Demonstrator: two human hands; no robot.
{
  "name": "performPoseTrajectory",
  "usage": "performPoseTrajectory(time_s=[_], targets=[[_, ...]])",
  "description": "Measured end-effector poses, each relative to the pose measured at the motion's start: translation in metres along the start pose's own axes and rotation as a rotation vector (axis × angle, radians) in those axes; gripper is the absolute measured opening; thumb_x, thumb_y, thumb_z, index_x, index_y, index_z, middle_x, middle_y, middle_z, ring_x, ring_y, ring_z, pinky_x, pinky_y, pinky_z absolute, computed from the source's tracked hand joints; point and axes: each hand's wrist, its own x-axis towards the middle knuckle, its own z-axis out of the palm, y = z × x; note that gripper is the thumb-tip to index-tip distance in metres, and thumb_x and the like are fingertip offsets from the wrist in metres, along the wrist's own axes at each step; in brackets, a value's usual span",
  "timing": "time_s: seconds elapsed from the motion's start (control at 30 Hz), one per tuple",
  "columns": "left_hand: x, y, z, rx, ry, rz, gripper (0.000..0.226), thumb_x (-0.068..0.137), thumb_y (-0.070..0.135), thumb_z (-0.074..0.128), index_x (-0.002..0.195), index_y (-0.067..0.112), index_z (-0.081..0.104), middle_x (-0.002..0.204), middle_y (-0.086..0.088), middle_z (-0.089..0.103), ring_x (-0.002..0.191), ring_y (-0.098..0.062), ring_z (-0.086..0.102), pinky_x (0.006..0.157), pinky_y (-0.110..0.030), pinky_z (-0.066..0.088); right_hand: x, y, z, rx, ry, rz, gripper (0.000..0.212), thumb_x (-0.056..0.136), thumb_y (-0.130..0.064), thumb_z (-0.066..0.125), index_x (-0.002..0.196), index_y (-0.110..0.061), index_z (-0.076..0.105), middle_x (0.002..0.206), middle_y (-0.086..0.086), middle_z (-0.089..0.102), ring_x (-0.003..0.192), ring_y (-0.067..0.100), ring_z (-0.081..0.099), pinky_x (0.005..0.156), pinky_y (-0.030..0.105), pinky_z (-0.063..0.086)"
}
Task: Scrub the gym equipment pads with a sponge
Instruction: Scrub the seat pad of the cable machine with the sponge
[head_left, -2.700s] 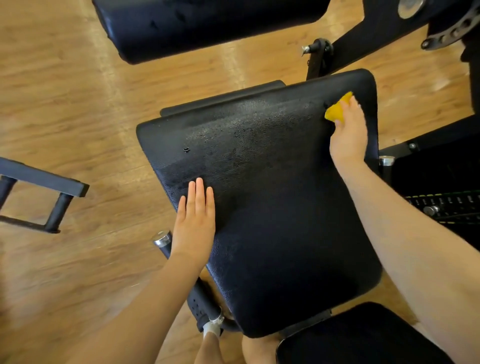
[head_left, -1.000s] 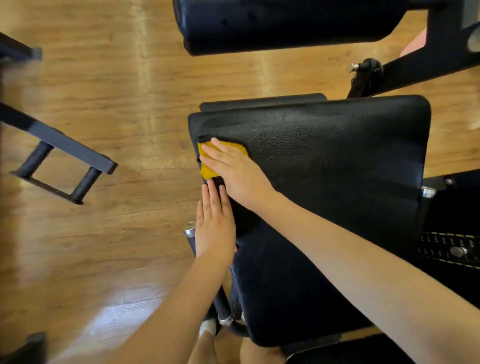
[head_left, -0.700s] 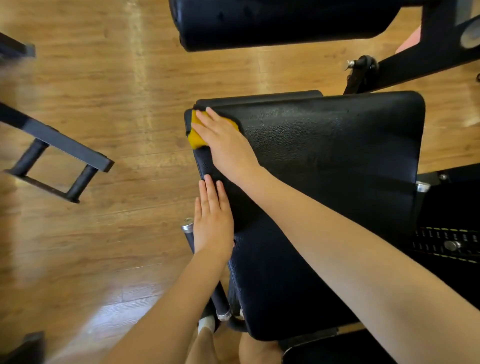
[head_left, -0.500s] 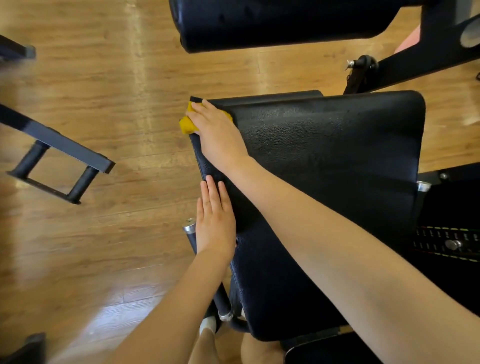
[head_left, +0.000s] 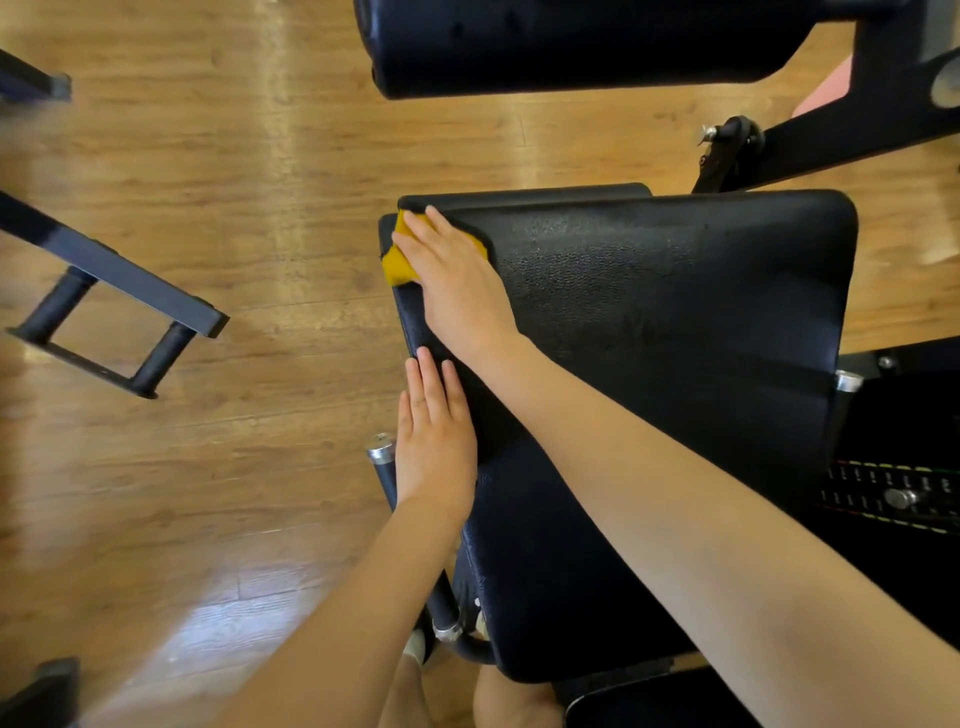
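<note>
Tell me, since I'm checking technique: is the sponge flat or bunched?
Flat: the right hand presses the sponge against the pad.

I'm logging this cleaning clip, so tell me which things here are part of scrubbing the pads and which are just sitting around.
In use:
- yellow sponge, pressed under the right hand
- flat black pad, with the left hand resting on its edge
- roller pad, likely to be scrubbed too

Just around:
- black metal frame on the wooden floor
- weight stack
</note>
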Motion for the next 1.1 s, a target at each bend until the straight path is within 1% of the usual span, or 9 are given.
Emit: performPoseTrajectory(time_s=[0.2, 0.3, 0.4, 0.53, 0.63, 0.7, 0.77, 0.93, 1.1], targets=[[-0.001, -0.001, 0.001, 0.021, -0.005, 0.005, 0.116, 0.088, 0.029, 0.065, 0.127, -0.008, -0.037, 0.131, -0.032, -0.044, 0.141, -0.042, -0.02, 0.118, -0.042, 0.001, 0.006, 0.014, -0.011, 0.042, -0.011, 0.019, 0.051, 0.09, 0.001, 0.049, 0.138, -0.014, 0.041, 0.151, 0.001, 0.031, 0.142, 0.017, 0.018, 0.11, 0.031, 0.026], [-0.001, -0.003, 0.001, 0.024, -0.013, 0.013, 0.12, 0.086, 0.03, 0.068, 0.129, -0.007, -0.037, 0.135, -0.032, -0.042, 0.141, -0.042, -0.021, 0.118, -0.043, 0.002, -0.013, 0.058, -0.033, 0.062, 0.069, 0.226, 0.051, 0.089, 0.002, 0.048, 0.137, -0.015, 0.043, 0.148, 0.003, 0.036, 0.14, 0.019, 0.024, 0.111, 0.036, 0.028], [-0.001, -0.004, 0.003, 0.011, -0.008, 0.02, 0.118, 0.086, 0.027, 0.069, 0.135, -0.006, -0.033, 0.134, -0.032, -0.042, 0.14, -0.042, -0.021, 0.118, -0.043, 0.003, -0.039, 0.11, -0.064, 0.096, 0.148, 0.486, 0.047, 0.094, -0.003, 0.043, 0.14, -0.01, 0.038, 0.148, 0.005, 0.035, 0.141, 0.019, 0.022, 0.114, 0.032, 0.02], [0.0, 0.003, 0.002, -0.023, 0.02, 0.006, 0.096, 0.095, 0.013, 0.053, 0.136, -0.008, -0.03, 0.14, -0.034, -0.037, 0.141, -0.044, -0.018, 0.119, -0.044, 0.006, -0.036, 0.122, -0.081, 0.1, 0.169, 0.672, 0.047, 0.094, 0.001, 0.043, 0.14, -0.006, 0.037, 0.148, 0.009, 0.035, 0.14, 0.023, 0.024, 0.114, 0.034, 0.021], [0.0, 0.006, 0.002, 0.001, 0.037, -0.001, 0.089, 0.097, 0.011, 0.047, 0.129, -0.01, -0.034, 0.135, -0.035, -0.039, 0.141, -0.045, -0.016, 0.119, -0.044, 0.008, -0.005, 0.074, -0.068, 0.135, 0.153, 0.487, 0.046, 0.089, 0.004, 0.045, 0.133, -0.008, 0.045, 0.144, 0.011, 0.039, 0.133, 0.026, 0.034, 0.108, 0.032, 0.028], [-0.001, 0.004, 0.001, 0.02, 0.024, -0.011, 0.103, 0.093, 0.02, 0.058, 0.129, -0.008, -0.034, 0.14, -0.034, -0.036, 0.141, -0.044, -0.017, 0.119, -0.044, 0.006, 0.012, 0.037, -0.049, 0.129, -0.01, 0.241, 0.051, 0.089, 0.005, 0.047, 0.137, -0.012, 0.042, 0.15, 0.005, 0.031, 0.139, 0.022, 0.026, 0.113, 0.032, 0.023], [-0.002, 0.001, 0.001, 0.016, 0.005, -0.01, 0.11, 0.091, 0.026, 0.063, 0.13, -0.006, -0.035, 0.145, -0.033, -0.033, 0.142, -0.042, -0.017, 0.118, -0.043, 0.006, 0.017, 0.021, -0.03, 0.066, -0.14, 0.106, 0.055, 0.09, 0.005, 0.046, 0.142, -0.014, 0.036, 0.153, 0.002, 0.025, 0.143, 0.019, 0.016, 0.115, 0.035, 0.02], [-0.001, -0.001, 0.002, 0.037, 0.016, 0.006, 0.114, 0.089, 0.028, 0.066, 0.131, -0.006, -0.034, 0.143, -0.033, -0.034, 0.141, -0.042, -0.017, 0.118, -0.044, 0.006, -0.012, 0.066, -0.039, 0.04, -0.043, 0.12, 0.053, 0.092, 0.002, 0.046, 0.141, -0.015, 0.037, 0.151, 0.001, 0.03, 0.142, 0.018, 0.02, 0.114, 0.035, 0.021], [0.0, -0.001, 0.004, 0.047, 0.015, 0.014, 0.114, 0.089, 0.027, 0.066, 0.132, -0.007, -0.033, 0.135, -0.033, -0.04, 0.141, -0.043, -0.017, 0.118, -0.044, 0.007, -0.063, 0.165, -0.08, -0.05, 0.064, 0.376, 0.045, 0.092, 0.0, 0.044, 0.137, -0.008, 0.044, 0.149, 0.006, 0.034, 0.139, 0.022, 0.026, 0.116, 0.033, 0.018]])
